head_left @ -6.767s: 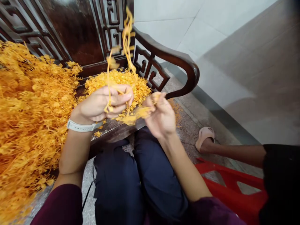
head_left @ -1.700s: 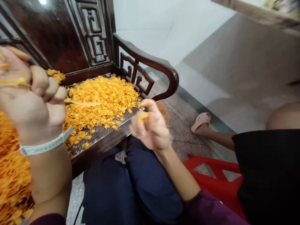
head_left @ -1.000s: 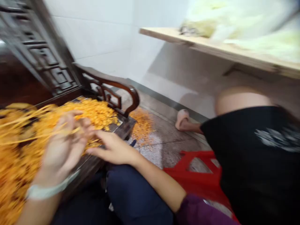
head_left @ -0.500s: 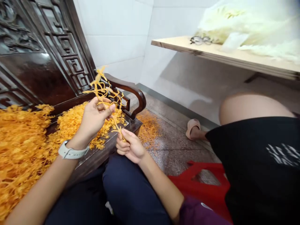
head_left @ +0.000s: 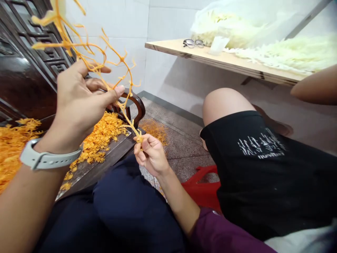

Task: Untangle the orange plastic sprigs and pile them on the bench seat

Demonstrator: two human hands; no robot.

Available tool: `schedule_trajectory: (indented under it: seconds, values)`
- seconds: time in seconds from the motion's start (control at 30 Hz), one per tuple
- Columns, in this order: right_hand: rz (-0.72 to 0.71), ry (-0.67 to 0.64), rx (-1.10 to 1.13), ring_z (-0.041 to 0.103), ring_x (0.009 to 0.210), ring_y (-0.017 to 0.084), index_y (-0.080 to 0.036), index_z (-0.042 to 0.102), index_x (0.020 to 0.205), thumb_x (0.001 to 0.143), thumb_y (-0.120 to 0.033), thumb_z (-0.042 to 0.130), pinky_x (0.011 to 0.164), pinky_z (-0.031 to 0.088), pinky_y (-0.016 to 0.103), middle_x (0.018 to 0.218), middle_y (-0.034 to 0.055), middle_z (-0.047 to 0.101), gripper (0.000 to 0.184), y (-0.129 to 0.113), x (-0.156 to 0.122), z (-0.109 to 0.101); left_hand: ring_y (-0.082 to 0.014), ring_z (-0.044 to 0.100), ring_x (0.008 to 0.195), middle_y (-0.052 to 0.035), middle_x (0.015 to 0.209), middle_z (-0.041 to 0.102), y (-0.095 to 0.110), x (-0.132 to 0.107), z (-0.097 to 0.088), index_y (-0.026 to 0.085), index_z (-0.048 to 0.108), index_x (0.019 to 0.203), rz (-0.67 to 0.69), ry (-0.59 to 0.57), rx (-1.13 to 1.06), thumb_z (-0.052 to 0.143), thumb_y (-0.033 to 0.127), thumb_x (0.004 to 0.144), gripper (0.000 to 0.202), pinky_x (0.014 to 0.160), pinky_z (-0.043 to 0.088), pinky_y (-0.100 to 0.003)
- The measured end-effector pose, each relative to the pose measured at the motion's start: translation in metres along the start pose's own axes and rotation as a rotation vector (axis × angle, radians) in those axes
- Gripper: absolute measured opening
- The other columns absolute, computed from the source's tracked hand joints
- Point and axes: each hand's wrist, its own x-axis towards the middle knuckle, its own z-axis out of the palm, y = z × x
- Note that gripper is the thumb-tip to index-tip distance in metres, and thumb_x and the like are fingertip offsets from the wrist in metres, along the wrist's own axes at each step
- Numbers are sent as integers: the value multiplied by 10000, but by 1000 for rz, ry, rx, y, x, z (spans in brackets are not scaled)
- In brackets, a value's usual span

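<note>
A thin orange branching stem (head_left: pixel 129 119) stretches diagonally between my two hands, forked twigs spreading at its upper end. My left hand (head_left: pixel 79 95), with a pale watch strap on the wrist, is raised with its fingers and thumb closed around the upper twigs. Lower down, my right hand (head_left: pixel 151 154) pinches the stem's bottom end between thumb and fingers, above my dark-trousered knee. Below my left hand, a heap of orange pieces (head_left: pixel 104 138) lies on the dark wooden bench (head_left: pixel 91 175). A bigger orange heap (head_left: pixel 15 154) is at the far left, partly hidden by my arm.
Orange bits (head_left: pixel 155 130) are scattered on the floor beyond the bench's armrest (head_left: pixel 140 105). Another person in black shorts (head_left: pixel 252 175) sits at the right, near a red plastic stool (head_left: pixel 201 188). Glasses (head_left: pixel 193 43) and a bag of pale pieces (head_left: pixel 226 26) rest on a wooden tabletop (head_left: pixel 164 45).
My left hand has moved up and left, nearer the camera, with the twigs. My right hand still pinches the lower end. The view has shifted right, and the other person's leg has moved.
</note>
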Motion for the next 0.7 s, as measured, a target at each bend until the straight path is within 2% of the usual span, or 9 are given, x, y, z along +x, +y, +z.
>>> schedule_trajectory:
  seconds: [0.07,0.1,0.2,0.27,0.43,0.5,0.57,0.63,0.7]
  values:
    - [-35,13,-22,452,425,58,-174,694,960,840,-523,863,397,453,206,692,-18,710,406,-6,-6,3,-125,645,504,51,616,680,13,2,7,189,756,978,41,20,32,948,61,544,492,430,517,-231]
    - [-45,9,-20,463,421,60,-178,688,932,849,-524,855,397,461,207,682,-18,712,393,-8,-9,3,-131,664,526,41,648,697,18,1,11,191,762,1001,47,13,55,943,67,558,494,449,545,-234]
    - [-44,-40,1,482,430,56,-176,687,863,860,-454,863,415,460,191,648,-21,700,329,-13,-15,4,-119,696,593,8,767,745,27,-1,18,189,779,1041,87,18,88,923,53,606,477,476,578,-197]
    - [-20,-58,10,495,450,52,-175,691,858,855,-406,873,438,465,186,664,-20,706,294,-16,-18,4,-103,700,624,1,808,746,26,0,20,180,782,1043,106,15,81,919,7,595,499,481,571,-158]
    - [10,-27,-53,581,531,68,-182,727,977,847,-334,877,490,486,193,784,-2,755,250,-13,-20,2,-108,698,625,-5,824,733,3,2,10,164,754,1117,241,-48,24,938,38,638,529,462,554,-163]
    - [24,-14,-80,620,581,79,-174,733,957,855,-350,872,535,505,196,810,13,766,246,-7,-19,-2,-108,692,630,0,838,725,-9,-1,5,174,736,1125,231,-72,18,947,78,654,525,432,537,-166]
    - [93,-46,-33,667,656,104,-162,736,914,894,-462,823,602,540,219,833,39,772,313,0,-16,-7,-99,649,579,18,773,688,-21,-6,2,193,725,1100,181,-119,21,967,162,674,490,402,503,-174]
    - [194,-101,55,695,718,131,-150,749,918,929,-559,754,653,558,245,855,66,775,410,9,-10,-11,-84,596,528,31,718,641,-30,-11,0,192,716,1063,158,-165,-15,995,311,670,497,410,485,-188]
    - [271,-141,111,695,732,132,-136,771,956,940,-547,747,670,552,248,864,76,772,411,18,-4,-12,-71,598,551,3,832,670,-39,-14,-2,194,706,1061,156,-196,-39,987,457,667,550,455,503,-209]
